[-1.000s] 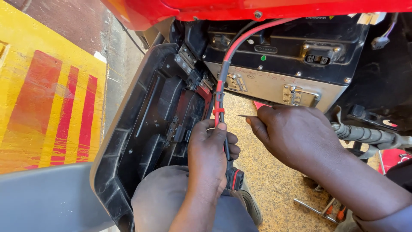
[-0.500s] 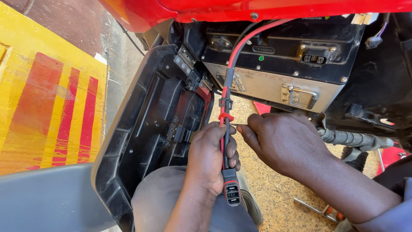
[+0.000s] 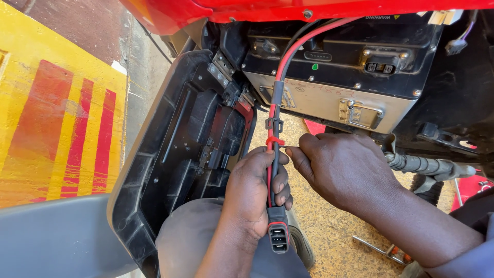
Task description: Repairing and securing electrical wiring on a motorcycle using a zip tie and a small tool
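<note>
Red-and-black paired cable [image 3: 271, 164] ran down from the battery box [image 3: 334, 77], clenched in the left hand [image 3: 254, 193] just above its plug [image 3: 278, 237]. The right hand [image 3: 345, 170] pinched the red cable tie [image 3: 275, 140]. It looked light, bendy, best gripped near the stiff connector.

Left hand [image 3: 254, 193] grips red-and-black cable [image 3: 272, 159]; right hand [image 3: 345, 172] pinches its red tie [image 3: 274, 140].

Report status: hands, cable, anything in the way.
Left hand gripping red-and-black cable above its plug. Right hand pinching red tie on cable. Open black panel alongside, not blocking.
</note>
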